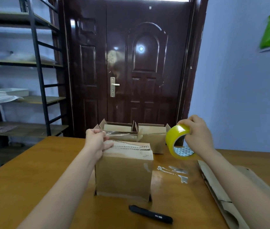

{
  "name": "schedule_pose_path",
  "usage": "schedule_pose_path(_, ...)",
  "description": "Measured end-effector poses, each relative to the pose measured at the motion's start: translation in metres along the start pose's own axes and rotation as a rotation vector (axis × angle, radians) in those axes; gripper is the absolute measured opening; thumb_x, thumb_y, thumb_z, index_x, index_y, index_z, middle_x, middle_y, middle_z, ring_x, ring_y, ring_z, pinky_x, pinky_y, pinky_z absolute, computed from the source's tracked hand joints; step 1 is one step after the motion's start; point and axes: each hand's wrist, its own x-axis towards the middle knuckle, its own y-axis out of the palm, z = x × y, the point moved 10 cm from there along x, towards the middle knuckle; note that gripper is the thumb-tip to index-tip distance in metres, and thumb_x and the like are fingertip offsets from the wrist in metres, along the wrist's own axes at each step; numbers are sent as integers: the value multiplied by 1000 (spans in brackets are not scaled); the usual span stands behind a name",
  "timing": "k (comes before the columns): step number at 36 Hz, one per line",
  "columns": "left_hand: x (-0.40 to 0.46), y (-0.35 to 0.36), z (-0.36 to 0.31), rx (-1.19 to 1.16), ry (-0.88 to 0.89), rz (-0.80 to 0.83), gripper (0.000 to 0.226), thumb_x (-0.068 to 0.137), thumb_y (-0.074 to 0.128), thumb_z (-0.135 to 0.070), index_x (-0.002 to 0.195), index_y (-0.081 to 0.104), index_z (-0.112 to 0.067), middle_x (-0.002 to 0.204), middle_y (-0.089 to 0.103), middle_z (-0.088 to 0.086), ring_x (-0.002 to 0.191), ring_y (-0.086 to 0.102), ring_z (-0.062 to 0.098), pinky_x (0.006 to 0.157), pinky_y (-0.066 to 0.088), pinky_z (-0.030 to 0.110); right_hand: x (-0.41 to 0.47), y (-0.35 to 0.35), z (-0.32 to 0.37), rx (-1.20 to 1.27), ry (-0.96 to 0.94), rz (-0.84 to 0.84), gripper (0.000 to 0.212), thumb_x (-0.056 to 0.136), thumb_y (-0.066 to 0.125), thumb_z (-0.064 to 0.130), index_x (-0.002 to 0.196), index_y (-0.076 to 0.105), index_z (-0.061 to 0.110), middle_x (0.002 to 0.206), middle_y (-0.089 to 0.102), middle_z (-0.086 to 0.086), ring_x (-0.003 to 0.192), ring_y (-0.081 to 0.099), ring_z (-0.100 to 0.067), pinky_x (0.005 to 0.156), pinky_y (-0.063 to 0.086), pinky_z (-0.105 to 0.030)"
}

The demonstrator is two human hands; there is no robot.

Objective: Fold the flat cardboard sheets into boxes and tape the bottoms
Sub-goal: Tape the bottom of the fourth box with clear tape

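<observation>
Wooden table (31, 162), left hand (96, 139) pinching tape end on box (124, 172), right hand (197, 131) gripping tape roll (178, 141)

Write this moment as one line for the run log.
step: taping box bottom | left hand: pinches tape end | right hand: holds tape roll | strip: stretched above box

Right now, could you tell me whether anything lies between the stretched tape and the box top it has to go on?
Nothing visible does: the tape strip spans from left hand to roll above the box.
</observation>
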Motion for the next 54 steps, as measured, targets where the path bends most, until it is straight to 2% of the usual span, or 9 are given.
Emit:
schedule_pose_path(3, 2, -4, 4, -124, -52, 16, 25, 97, 43, 2, 122, 45, 1, 100, 50, 13, 78, 55, 14, 69, 55, 50, -4, 3, 7, 4, -17, 10, 38, 77, 61, -8, 105, 68, 17, 91, 44, 5, 89, 37, -12, 52, 28, -20)
schedule_pose_path(6, 2, -6, 9, -312, -132, 10, 26, 98, 40, 2, 124, 43, 4, 86, 48, 11, 69, 49, 14, 85, 49, 64, -8, 8, 16, -10, -45, 21, 36, 78, 64, -5, 108, 68, 16, 93, 45, 4, 90, 37, -11, 54, 28, -18)
schedule_pose_path(12, 8, -18, 22, -596, -254, -44, 42, 99, 42, -6, 140, 35, -11, 123, 49, 9, 82, 59, 11, 84, 45, 70, -19, 24, 34, -115, -131, 12, 36, 70, 76, -2, 101, 69, 14, 93, 55, -3, 85, 40, -12, 53, 23, -13)
schedule_pose_path(22, -7, -17, 14, -617, -211, -107, 16, 96, 46, 1, 107, 44, -11, 114, 52, 12, 69, 56, 9, 90, 42, 69, -36, 48, 25, -224, -159, 21, 46, 52, 82, -9, 91, 72, 13, 82, 56, -5, 76, 50, -21, 51, 39, -26)
schedule_pose_path(29, -1, -19, 19, -628, -239, -103, 28, 97, 47, -2, 124, 45, -7, 115, 51, 11, 68, 55, 8, 84, 46, 68, -38, 60, 24, -201, -142, 19, 40, 54, 82, -9, 87, 72, 13, 78, 57, -5, 72, 51, -20, 49, 39, -24)
schedule_pose_path(34, -6, -19, 15, -588, -212, -112, 42, 95, 46, 3, 135, 38, -10, 116, 46, 15, 72, 50, 11, 83, 47, 68, -48, 74, 22, -220, -157, 44, 42, 51, 83, -7, 84, 71, 15, 76, 53, -3, 69, 49, -19, 48, 35, -23)
schedule_pose_path(39, -5, -21, 13, -419, -190, -115, 13, 93, 48, 6, 97, 46, -6, 117, 49, 21, 92, 54, 25, 85, 52, 58, -62, 86, 23, -195, -152, 64, 49, 44, 92, 8, 88, 72, 14, 77, 56, -5, 70, 55, -20, 51, 34, -20)
schedule_pose_path(44, -1, -30, 5, -240, -61, -205, 41, 91, 48, 9, 127, 43, -10, 105, 47, 10, 83, 56, 20, 75, 59, 48, -64, 92, 23, -198, -155, 42, 56, 34, 95, 8, 85, 72, 14, 75, 57, -6, 68, 57, -21, 48, 37, -20)
schedule_pose_path(54, -4, -39, -20, 56, 148, -237, 38, 89, 57, 6, 111, 36, -17, 106, 50, 12, 81, 58, 20, 64, 58, 38, -64, 96, 19, -208, -157, 47, 59, 32, 97, 17, 86, 72, 16, 76, 58, -5, 68, 57, -19, 48, 40, -20)
